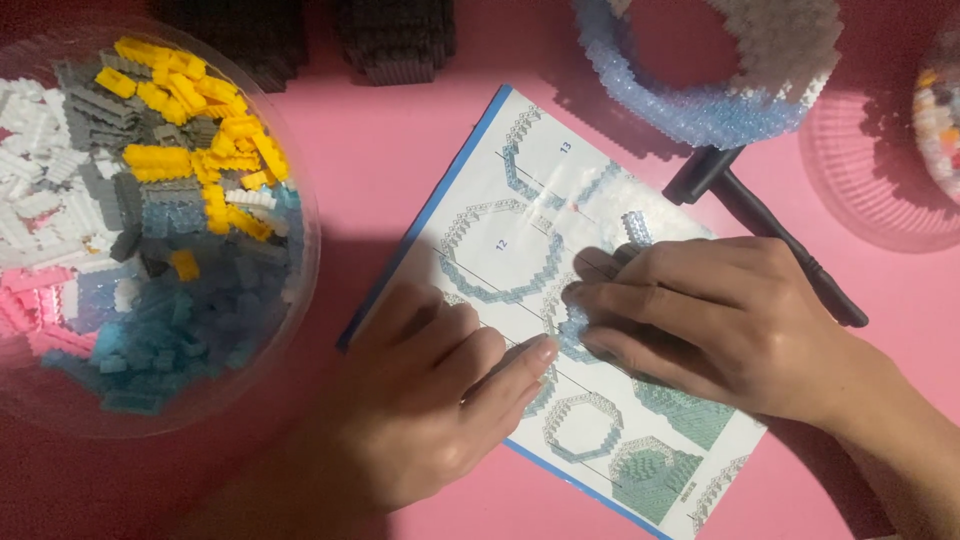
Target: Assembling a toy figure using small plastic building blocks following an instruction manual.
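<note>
Your right hand (720, 325) pinches a small pale-blue brick piece (578, 330) on the instruction sheet (520, 180); your left hand (440, 400) rests flat, holding nothing. Blue ring build (700, 105) looks partly done, and the bowl of loose bricks (150, 220) is pretty full.

The flat surface (400, 150) under my work is pink. My paper instruction sheet (520, 180) is white with a blue edge and pale blue and green ring diagrams. My clear round plastic bowl (300, 200) holds yellow, grey, white, pink and blue bricks. The half-built curved brick ring (700, 105) is translucent blue, white and grey; the slim plastic tool (760, 215) is black.
</note>
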